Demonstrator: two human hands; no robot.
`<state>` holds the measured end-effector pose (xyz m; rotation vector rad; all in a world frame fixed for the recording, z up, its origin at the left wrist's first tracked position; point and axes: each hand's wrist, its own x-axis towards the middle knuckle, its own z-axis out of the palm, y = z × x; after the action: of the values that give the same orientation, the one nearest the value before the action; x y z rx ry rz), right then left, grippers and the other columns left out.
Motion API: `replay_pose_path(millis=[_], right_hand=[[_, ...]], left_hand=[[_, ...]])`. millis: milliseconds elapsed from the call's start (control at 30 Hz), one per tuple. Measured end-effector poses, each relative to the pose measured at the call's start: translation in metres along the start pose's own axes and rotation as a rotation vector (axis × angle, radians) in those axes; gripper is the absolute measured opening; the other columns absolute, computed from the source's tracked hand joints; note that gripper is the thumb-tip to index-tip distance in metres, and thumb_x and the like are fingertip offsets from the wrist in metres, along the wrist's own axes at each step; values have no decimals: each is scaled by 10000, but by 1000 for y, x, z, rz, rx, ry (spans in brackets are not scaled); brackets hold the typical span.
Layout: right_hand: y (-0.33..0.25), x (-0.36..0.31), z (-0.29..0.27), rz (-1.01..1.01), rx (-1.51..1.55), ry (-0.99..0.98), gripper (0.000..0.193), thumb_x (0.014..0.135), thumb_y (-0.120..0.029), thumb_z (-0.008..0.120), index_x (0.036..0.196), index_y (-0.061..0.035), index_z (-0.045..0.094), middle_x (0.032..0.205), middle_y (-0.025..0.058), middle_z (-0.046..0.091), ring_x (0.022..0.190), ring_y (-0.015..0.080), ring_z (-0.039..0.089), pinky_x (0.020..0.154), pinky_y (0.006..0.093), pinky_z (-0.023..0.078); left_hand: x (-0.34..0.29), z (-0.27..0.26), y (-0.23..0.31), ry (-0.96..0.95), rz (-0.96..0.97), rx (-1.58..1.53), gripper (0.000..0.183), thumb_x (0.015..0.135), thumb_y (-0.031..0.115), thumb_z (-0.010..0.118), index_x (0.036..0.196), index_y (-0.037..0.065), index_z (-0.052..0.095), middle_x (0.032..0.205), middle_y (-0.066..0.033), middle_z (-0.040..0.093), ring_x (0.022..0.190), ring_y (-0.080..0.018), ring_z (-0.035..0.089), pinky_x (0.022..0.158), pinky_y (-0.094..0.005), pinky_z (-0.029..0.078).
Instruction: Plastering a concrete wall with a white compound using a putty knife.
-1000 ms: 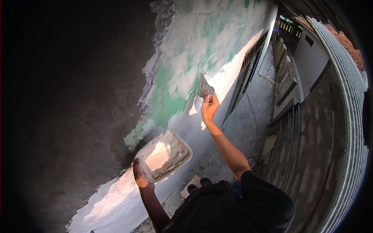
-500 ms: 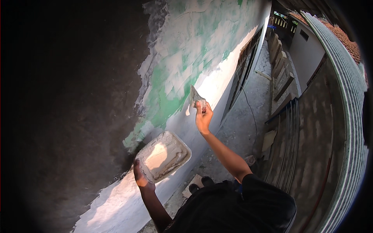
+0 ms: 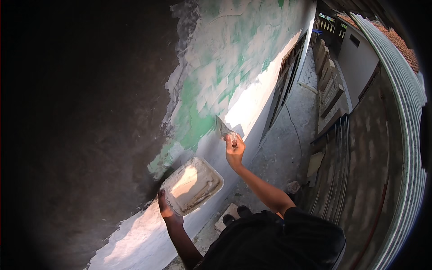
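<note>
A shallow, pale rectangular tray smeared with whitish filler rests in my left hand, which grips its near left edge. My right hand is closed round the handle of a putty knife coated in dried filler. Its blade points up and left at the wall, touching or very close to it. The wall shows green paint partly covered with white filler, a dark grey area to the left and a white strip lower down. Sunlight falls on the strip beside the blade.
A narrow concrete path runs along the wall, with a thin cable lying on it. Concrete blocks stand farther along. On the right are long thin bars and corrugated sheeting. My feet are below.
My right hand has lowered the putty knife along the wall, toward the tray. The tray in my left hand has shifted slightly down and right in the picture.
</note>
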<state>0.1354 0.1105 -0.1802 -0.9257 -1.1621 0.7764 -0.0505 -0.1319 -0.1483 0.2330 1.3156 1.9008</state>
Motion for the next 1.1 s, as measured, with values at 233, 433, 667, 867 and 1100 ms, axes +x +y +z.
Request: replay_pose_path(millis=[233, 433, 667, 867, 1100], right_hand=[[33, 50, 13, 79, -3, 209, 267, 956, -202, 600, 887, 55, 622, 780, 77, 568, 661, 140, 494, 619, 289, 412], [-1, -6, 13, 35, 112, -42, 191, 947, -149, 599, 933, 36, 640, 767, 67, 548, 663, 128, 473, 610, 277, 403], [-10, 89, -7, -137, 4, 295, 225, 977, -187, 580, 924, 28, 622, 680, -16, 504, 546, 48, 364, 498, 241, 306], [-9, 57, 36, -379, -133, 85, 407, 799, 161, 587, 1163, -8, 651, 936, 133, 616, 842, 210, 646, 773, 270, 506], [-28, 45, 2, -88, 0, 13, 95, 916, -33, 599, 936, 56, 626, 762, 72, 546, 596, 130, 467, 562, 293, 413]], left_hand=[[-9, 13, -3, -59, 16, -13, 629, 930, 345, 550, 1463, 65, 369, 1477, -76, 397, 1378, -230, 340, 1126, -376, 253], [-1, 13, -3, -73, -42, -35, 603, 931, 327, 549, 1447, 60, 388, 1467, -73, 406, 1366, -231, 353, 1116, -378, 275], [-2, 31, 0, -65, 35, 30, 551, 951, 351, 521, 1400, 45, 427, 1396, -87, 467, 1296, -241, 437, 1070, -399, 349], [-6, 40, -1, -81, 61, 63, 583, 939, 353, 553, 1413, 40, 420, 1411, -84, 460, 1317, -224, 412, 1091, -364, 307], [1, 56, 1, -152, -11, -35, 516, 966, 333, 505, 1390, 47, 433, 1382, -96, 482, 1284, -244, 453, 1084, -391, 342]])
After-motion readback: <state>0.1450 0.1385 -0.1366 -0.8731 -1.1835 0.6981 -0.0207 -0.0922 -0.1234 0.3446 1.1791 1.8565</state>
